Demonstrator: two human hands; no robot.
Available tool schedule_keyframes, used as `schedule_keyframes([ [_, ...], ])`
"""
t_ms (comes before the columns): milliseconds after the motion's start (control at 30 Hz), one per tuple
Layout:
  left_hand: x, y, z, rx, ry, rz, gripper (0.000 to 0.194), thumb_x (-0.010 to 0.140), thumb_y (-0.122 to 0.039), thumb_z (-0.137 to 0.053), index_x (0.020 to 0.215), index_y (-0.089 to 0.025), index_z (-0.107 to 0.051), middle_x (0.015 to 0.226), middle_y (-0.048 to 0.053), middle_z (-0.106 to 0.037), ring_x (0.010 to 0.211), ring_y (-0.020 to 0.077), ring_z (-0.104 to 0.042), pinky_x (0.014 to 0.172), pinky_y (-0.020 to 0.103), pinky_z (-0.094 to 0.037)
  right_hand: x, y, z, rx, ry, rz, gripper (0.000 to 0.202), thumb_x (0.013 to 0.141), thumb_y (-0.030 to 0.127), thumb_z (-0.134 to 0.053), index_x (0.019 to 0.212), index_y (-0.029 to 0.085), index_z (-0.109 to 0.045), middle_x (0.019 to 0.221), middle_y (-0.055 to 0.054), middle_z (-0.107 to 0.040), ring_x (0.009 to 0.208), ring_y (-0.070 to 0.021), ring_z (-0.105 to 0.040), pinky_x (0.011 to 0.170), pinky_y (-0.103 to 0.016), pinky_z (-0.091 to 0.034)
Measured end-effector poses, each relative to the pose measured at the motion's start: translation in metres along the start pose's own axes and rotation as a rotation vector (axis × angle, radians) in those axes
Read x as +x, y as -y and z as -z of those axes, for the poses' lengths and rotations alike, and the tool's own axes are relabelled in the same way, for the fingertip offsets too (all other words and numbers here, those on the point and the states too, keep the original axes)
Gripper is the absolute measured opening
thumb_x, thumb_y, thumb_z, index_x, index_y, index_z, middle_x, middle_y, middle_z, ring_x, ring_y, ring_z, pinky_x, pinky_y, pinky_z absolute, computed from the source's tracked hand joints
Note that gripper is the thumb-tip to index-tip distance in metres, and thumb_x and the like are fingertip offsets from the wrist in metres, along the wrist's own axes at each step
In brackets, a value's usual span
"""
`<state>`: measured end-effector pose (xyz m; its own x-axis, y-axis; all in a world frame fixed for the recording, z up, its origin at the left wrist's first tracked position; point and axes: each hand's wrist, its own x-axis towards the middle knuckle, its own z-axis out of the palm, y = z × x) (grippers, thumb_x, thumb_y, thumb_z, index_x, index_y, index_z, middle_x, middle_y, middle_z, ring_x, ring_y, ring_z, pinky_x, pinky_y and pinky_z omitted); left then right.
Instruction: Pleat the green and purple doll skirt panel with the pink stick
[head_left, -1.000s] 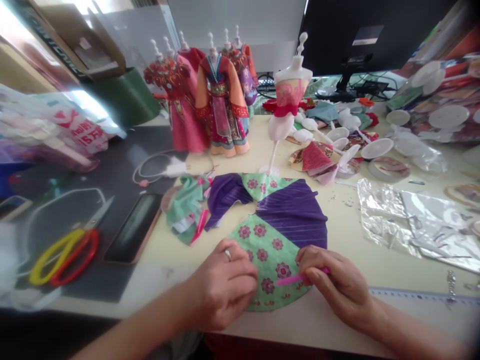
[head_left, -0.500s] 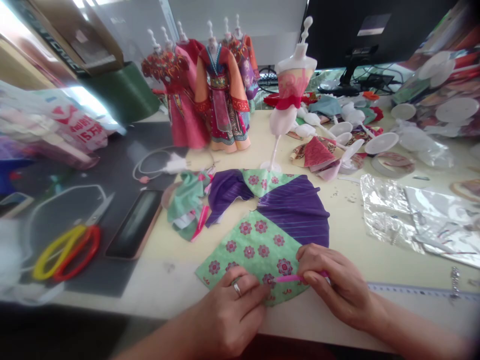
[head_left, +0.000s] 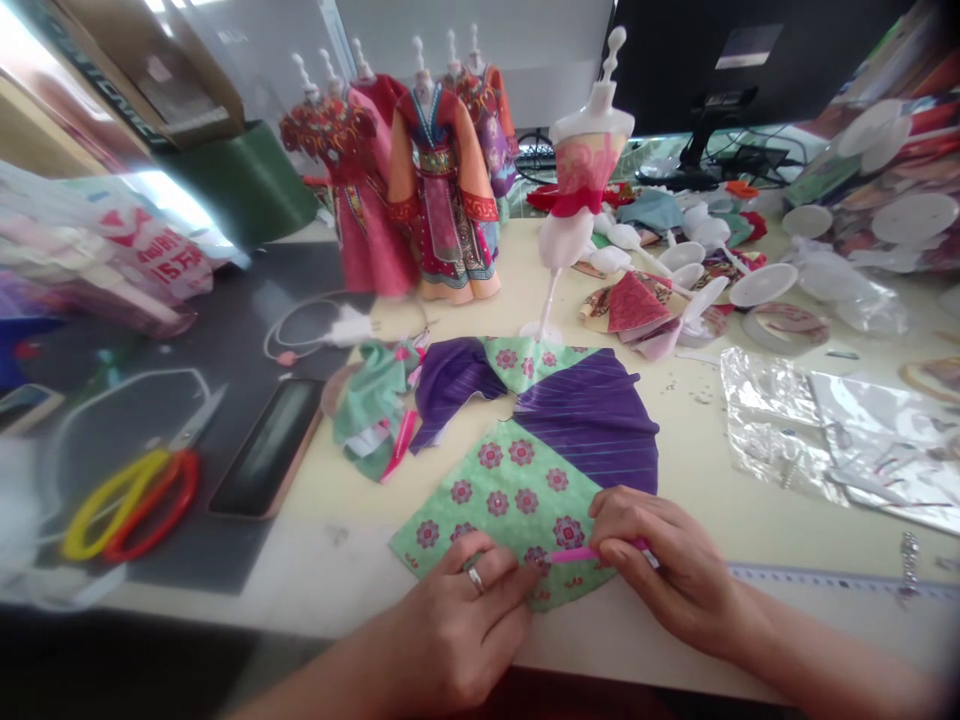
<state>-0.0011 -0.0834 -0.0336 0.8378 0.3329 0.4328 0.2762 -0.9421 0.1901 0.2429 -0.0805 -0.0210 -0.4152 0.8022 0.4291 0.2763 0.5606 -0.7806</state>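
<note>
My right hand [head_left: 660,565] is closed around a slim pink pen-like stick [head_left: 574,555]. Its tip points left at a flower on a green fabric panel [head_left: 487,500] printed with reddish flowers. My left hand [head_left: 469,605], with a ring on one finger, rests on the panel's lower edge. Its bent fingers press the cloth close to the stick's tip; what lies under the fingertips is hidden. The green panel joins a purple panel [head_left: 592,430] with fine stripes, part of a doll-sized skirt spread flat on the table.
Doll forms in red and orange robes [head_left: 442,200] stand behind, beside a partly dressed white form [head_left: 592,150]. On the left are scissors [head_left: 150,500] and a phone [head_left: 268,447]. A ruler [head_left: 817,580], foil bags [head_left: 772,420] and fabric scraps [head_left: 637,305] lie right.
Almost nothing differs. The pink stick's tip and my right hand have shifted very slightly left and up; my left hand stays on the cloth.
</note>
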Motion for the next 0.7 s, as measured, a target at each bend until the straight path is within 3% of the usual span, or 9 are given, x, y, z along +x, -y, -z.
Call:
schedule_keyframes([
  [700, -0.0046, -0.0003, -0.0027, 0.019, 0.016, -0.011, 0.013, 0.082, -0.006, -0.053, 0.085, -0.01, -0.065, 0.117, 0.013, -0.065, 0.092, 0.0238, -0.058, 0.085, 0.043, -0.043, -0.0001, 0.001, -0.0001, 0.01, 0.003, -0.045, 0.012, 0.092, 0.012, -0.045, 0.085, 0.02, -0.051, 0.071, -0.001, -0.054, 0.065, -0.0135, -0.051, 0.06, -0.028, -0.042],
])
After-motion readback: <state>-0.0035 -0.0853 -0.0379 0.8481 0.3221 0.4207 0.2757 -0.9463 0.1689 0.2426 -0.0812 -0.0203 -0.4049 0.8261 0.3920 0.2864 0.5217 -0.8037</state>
